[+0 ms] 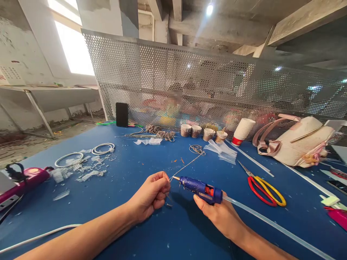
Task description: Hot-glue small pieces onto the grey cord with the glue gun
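Above the blue table (130, 224), right hand (217, 213) grips glue gun (202, 189), left hand (151, 195) pinches twine (187, 164).

No text, label, brand or number is showing legibly anywhere; the red marks on the far left wall (2, 76) are staying too blurred to read.

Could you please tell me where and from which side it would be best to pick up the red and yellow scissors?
Probably by the loop handles of the scissors, from above: they lie flat on the blue table, loops toward the person, blades pointing away.
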The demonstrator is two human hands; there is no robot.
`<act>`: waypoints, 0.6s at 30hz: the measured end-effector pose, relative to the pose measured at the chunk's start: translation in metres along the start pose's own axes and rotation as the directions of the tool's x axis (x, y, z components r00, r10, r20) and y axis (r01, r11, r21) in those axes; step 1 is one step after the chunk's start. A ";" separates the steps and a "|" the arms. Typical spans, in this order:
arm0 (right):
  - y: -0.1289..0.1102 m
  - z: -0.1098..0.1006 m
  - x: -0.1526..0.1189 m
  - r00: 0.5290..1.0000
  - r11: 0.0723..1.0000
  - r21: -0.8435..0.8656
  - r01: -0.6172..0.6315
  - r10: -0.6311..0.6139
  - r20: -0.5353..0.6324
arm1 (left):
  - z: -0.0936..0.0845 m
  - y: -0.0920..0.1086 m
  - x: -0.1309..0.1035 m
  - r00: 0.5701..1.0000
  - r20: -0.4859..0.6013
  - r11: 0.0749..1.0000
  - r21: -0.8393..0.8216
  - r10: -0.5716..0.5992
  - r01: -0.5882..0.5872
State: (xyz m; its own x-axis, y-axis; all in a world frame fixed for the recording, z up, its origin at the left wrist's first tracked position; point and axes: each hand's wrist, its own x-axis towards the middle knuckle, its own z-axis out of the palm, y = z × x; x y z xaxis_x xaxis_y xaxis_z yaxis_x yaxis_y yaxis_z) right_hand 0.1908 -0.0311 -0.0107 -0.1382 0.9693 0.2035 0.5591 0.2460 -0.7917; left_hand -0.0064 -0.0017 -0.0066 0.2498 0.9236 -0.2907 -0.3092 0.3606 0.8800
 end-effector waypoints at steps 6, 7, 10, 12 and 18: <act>-0.003 0.001 0.000 1.000 0.999 0.033 -0.002 0.001 0.028 | 0.000 0.000 0.000 1.000 0.007 1.000 -0.018 0.000 0.000; -0.004 0.001 0.000 1.000 0.999 0.034 0.006 -0.007 0.030 | 0.000 0.000 0.000 1.000 0.007 1.000 -0.023 0.001 -0.001; -0.005 0.000 -0.001 0.998 1.000 0.029 0.005 -0.007 0.062 | 0.000 0.001 0.000 1.000 0.005 0.999 -0.034 0.002 -0.002; -0.004 -0.003 0.000 0.997 1.000 0.015 -0.025 0.024 0.078 | 0.000 0.002 0.000 1.000 -0.007 0.999 -0.037 0.005 -0.005; 0.012 -0.013 0.019 0.986 0.989 0.006 -0.151 0.150 0.073 | -0.003 0.005 0.005 0.996 -0.086 0.996 -0.080 0.034 -0.041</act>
State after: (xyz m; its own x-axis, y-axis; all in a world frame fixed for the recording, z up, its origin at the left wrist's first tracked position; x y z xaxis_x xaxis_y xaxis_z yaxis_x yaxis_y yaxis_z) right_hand 0.2052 -0.0098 -0.0088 -0.1121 0.9929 0.0398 0.5689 0.0969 -0.8167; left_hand -0.0101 0.0050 -0.0044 0.1590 0.9432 -0.2916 -0.3916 0.3314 0.8584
